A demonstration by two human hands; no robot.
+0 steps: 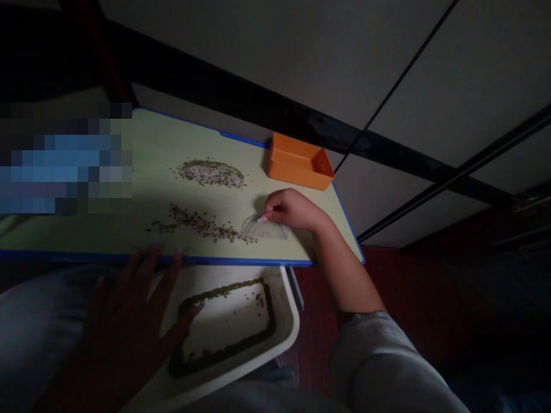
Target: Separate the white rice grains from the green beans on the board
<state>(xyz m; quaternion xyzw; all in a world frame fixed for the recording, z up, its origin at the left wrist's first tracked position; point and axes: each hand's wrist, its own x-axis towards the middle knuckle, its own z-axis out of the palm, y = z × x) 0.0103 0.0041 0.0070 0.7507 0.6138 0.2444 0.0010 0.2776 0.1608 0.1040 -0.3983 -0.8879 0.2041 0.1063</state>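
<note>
My right hand is closed in a pinch at the edge of a clear, half-round plastic protractor, which is on or just above the pale table board. Left of the protractor lies a loose strip of small brown and green beans. Farther back is a denser heap of mixed pale and green grains. My left hand, dark in shadow, has its fingers spread above the near side of a white basin, fingertips close to the table's blue edge.
An orange open box stands at the table's back right corner. Green beans line the bottom edges of the basin below the table. Light cabinet panels rise behind. A blurred-out blue patch covers the left.
</note>
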